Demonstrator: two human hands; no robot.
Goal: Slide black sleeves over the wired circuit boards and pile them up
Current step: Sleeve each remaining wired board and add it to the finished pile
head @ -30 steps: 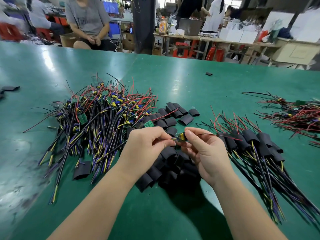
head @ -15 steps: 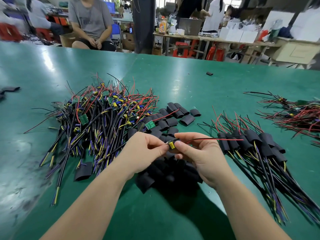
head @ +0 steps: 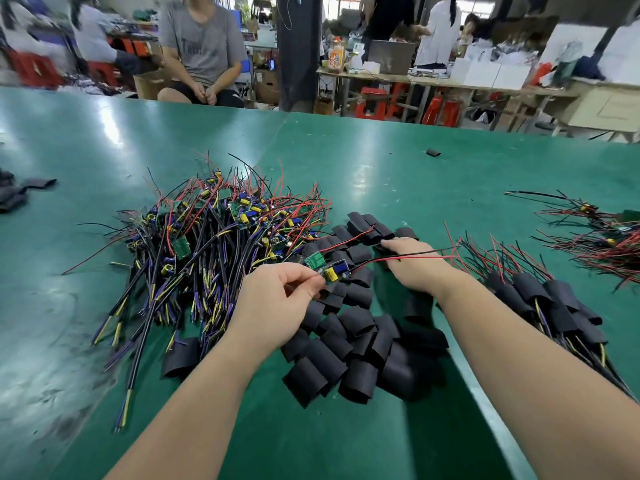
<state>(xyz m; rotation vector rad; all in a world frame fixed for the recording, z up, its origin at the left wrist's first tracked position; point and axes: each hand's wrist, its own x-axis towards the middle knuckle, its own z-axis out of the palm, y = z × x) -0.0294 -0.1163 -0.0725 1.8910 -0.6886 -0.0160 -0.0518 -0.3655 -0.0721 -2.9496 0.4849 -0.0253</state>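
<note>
My left hand [head: 277, 299] pinches a small wired circuit board [head: 330, 271] with a yellow capacitor; its red and black leads run right across my right hand [head: 415, 268]. That hand lies palm down with straight fingers on the far black sleeves [head: 367, 233]. Loose black sleeves [head: 346, 351] are heaped under and in front of both hands. A tangle of bare wired boards [head: 221, 230] lies to the left. Sleeved boards [head: 540, 299] are piled to the right, beside my right forearm.
The green table [head: 346, 161] holds another bundle of red and black wires [head: 609, 237] at the far right, one stray sleeve [head: 433, 153] farther back and a few sleeves [head: 14, 195] at the left edge. A person [head: 204, 50] sits across the table.
My right hand let go of the board and moved up and right onto the far sleeves. My left hand keeps the board, now alone.
</note>
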